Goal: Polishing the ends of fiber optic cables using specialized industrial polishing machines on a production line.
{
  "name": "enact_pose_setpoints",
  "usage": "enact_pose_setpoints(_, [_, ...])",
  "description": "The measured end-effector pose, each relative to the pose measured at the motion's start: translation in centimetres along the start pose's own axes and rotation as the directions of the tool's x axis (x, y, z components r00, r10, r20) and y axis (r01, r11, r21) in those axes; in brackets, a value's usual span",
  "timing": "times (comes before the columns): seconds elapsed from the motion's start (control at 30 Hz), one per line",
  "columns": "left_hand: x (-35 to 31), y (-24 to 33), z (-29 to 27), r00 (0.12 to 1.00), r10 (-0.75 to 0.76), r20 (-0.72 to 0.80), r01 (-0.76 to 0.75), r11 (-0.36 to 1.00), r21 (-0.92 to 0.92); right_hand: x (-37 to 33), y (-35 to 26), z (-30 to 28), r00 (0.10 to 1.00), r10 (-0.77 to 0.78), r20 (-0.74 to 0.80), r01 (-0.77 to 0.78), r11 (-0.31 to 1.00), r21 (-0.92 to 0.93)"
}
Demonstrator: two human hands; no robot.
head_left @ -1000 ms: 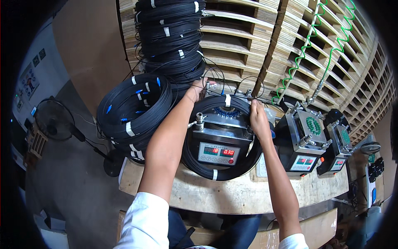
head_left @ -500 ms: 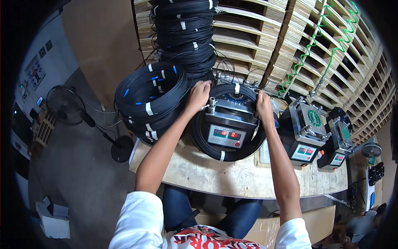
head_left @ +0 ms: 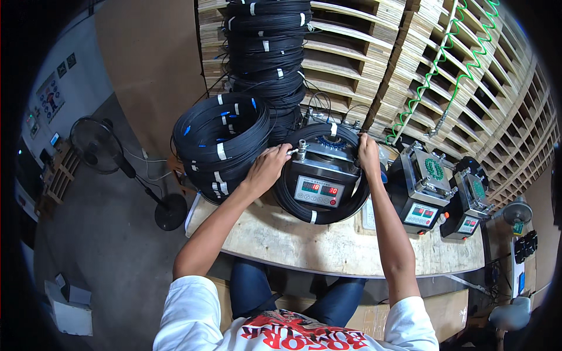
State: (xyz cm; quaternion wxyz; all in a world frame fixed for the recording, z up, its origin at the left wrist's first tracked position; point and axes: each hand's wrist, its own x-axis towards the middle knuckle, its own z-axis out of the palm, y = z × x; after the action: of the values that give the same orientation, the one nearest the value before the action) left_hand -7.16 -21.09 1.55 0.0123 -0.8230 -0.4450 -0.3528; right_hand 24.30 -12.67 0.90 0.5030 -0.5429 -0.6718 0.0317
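Note:
A coil of black cable [head_left: 313, 217] with white tape bands hangs around a dark metal machine [head_left: 316, 167] that has a lit control panel [head_left: 318, 192]. Blue-tipped parts [head_left: 332, 143] are ringed on the machine's top. My left hand [head_left: 268, 168] is closed, its fingertips pinching a small lever [head_left: 292, 151] beside the upright metal post [head_left: 302, 149] at the machine's left front. My right hand [head_left: 369, 155] is closed at the machine's right side, by the coil's edge; its fingertips hide whatever they hold.
Black cable coils with blue connectors [head_left: 221, 151] are piled at left, with a taller stack [head_left: 266, 64] behind. Two similar machines [head_left: 422, 190] [head_left: 468, 202] stand at right on the wooden table [head_left: 281, 245]. Pallets [head_left: 345, 52] rise behind; a floor fan [head_left: 96, 146] stands left.
My left hand has moved down and toward me, from the coil's far left edge to the lever. My right hand stays at the right side. The panel's red digits have changed.

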Motion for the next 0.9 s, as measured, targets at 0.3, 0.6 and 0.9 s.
enact_pose_setpoints(0.3, [1.3,-0.3,0.0,0.961,-0.198,0.192,0.218,0.971,-0.093,0.4,-0.4,-0.6,0.995,0.082,0.052,-0.077,0.993,-0.092])
enact_pose_setpoints(0.6, [0.8,3.2,2.4,0.962,-0.261,0.081,0.271,0.947,-0.174,0.0,-0.2,-0.3,0.997,0.072,0.026,-0.071,0.996,-0.060])
enact_pose_setpoints(0.9, [2.5,3.9,5.7,0.982,-0.183,0.037,0.172,0.807,-0.564,-0.5,-0.3,-1.2,0.982,0.038,-0.186,-0.018,0.994,0.110])
